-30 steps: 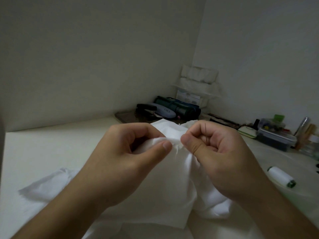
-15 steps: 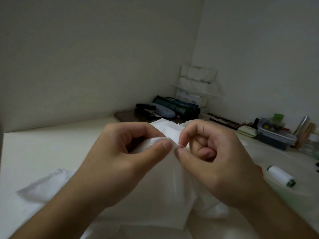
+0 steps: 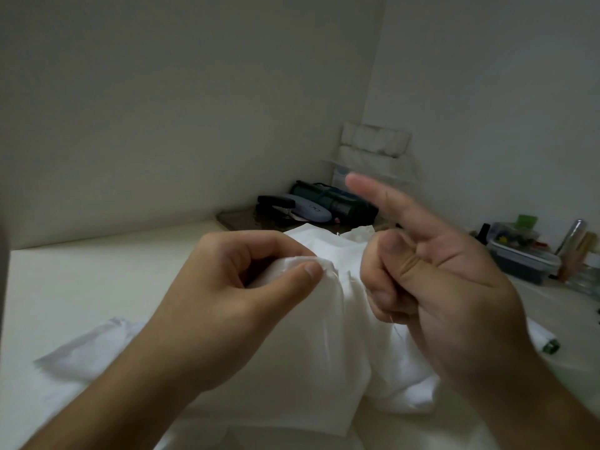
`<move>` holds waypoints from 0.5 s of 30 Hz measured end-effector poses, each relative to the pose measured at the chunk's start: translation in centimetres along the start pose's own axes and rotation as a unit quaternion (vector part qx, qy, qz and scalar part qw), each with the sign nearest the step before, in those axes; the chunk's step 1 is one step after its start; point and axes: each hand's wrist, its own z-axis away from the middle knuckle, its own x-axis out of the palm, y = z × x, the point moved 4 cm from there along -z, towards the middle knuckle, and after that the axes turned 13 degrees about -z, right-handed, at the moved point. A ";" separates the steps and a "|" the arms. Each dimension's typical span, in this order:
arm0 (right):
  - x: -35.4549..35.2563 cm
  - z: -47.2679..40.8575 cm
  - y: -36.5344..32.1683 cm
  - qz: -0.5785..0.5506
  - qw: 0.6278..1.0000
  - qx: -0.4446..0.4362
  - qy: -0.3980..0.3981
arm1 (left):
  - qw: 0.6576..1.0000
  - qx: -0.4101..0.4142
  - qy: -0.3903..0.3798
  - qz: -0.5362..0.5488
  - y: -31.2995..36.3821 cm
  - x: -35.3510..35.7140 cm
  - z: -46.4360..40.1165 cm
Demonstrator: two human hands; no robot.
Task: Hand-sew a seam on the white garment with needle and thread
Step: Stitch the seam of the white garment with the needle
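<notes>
Centre of frame: left hand [image 3: 224, 297] still pinching white garment [image 3: 328, 339] fold; right hand [image 3: 431, 287], now drawn right of the fold, forefinger raised, remaining fingers curled round thread [image 3: 394, 323], suggesting stitch pulled through; needle unseen.

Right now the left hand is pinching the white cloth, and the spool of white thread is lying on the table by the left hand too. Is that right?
Not quite. The left hand does pinch the white cloth, but the spool of white thread lies on the table beside the right hand, as the head view shows.
</notes>
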 end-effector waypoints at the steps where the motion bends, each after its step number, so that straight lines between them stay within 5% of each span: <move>1: 0.0 0.0 0.0 -0.007 1.000 0.000 0.003 | 1.000 0.000 0.000 -0.001 0.0 0.0 0.0; 7: 0.1 0.1 -0.4 -0.046 0.999 0.027 -0.008 | 1.000 -0.001 -0.006 0.001 0.0 0.0 0.0; 15: 0.0 0.3 -0.1 0.063 0.998 0.007 0.006 | 1.000 -0.004 -0.011 0.011 0.0 0.0 0.0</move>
